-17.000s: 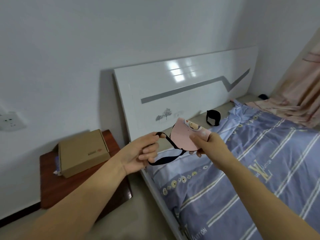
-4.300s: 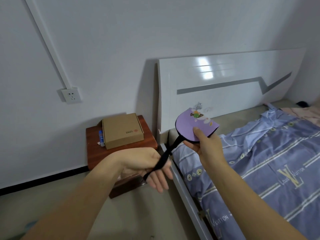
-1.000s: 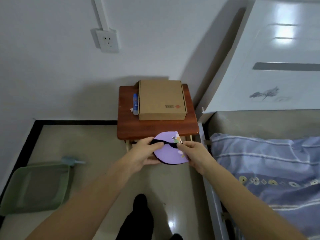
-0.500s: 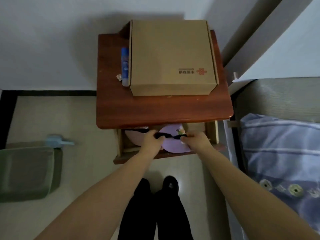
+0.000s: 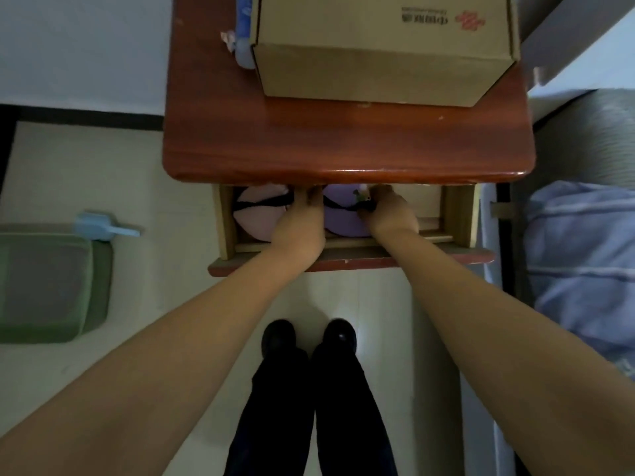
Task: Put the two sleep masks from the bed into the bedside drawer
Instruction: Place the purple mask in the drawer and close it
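The bedside drawer point(image 5: 460, 218) stands pulled out under the red-brown tabletop point(image 5: 343, 146). A pink sleep mask point(image 5: 256, 221) with a black strap lies in the drawer's left part. A purple sleep mask point(image 5: 342, 218) sits in the middle of the drawer, between my two hands. My left hand point(image 5: 304, 218) grips its left edge by the strap. My right hand point(image 5: 390, 211) pinches its right end. My fingertips are partly hidden under the tabletop's edge.
A cardboard box point(image 5: 381, 46) and a blue tube point(image 5: 245, 25) rest on the tabletop. A green bin point(image 5: 48, 286) with a blue scoop point(image 5: 99, 226) stands on the floor at left. The bed with its blue sheet point(image 5: 584, 262) is at right. My shoes point(image 5: 309, 334) stand below the drawer.
My head has tilted further down and closer. Both hands have pushed the purple mask deeper into the drawer, beside the pink mask.
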`<move>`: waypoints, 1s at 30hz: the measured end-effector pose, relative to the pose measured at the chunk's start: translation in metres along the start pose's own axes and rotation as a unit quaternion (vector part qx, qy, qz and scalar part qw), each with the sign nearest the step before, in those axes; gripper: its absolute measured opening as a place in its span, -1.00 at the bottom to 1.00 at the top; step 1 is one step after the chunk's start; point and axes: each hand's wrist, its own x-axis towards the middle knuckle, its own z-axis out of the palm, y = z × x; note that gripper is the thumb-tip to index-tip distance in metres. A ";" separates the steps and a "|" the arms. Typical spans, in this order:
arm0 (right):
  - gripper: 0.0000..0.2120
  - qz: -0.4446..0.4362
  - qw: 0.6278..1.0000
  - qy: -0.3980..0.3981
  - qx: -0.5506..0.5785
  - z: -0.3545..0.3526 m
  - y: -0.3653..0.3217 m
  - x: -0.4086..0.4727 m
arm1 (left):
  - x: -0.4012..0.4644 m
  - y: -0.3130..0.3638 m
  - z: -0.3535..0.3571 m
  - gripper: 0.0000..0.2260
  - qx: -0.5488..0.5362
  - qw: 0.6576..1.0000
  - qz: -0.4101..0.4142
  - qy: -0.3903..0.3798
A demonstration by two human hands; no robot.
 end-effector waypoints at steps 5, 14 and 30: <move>-0.60 0.021 0.999 -0.030 -0.016 -0.022 0.004 -0.023 | -0.031 -0.006 -0.026 -0.61 -0.054 0.998 0.015 -0.010; -0.76 0.197 0.833 -0.126 0.501 -0.049 0.045 -0.125 | -0.111 -0.007 -0.049 -0.86 -0.613 0.675 -0.405 -0.064; -0.52 0.188 0.617 -0.174 0.744 -0.101 0.012 -0.095 | -0.064 0.003 -0.120 -0.47 -0.857 0.375 -0.354 -0.004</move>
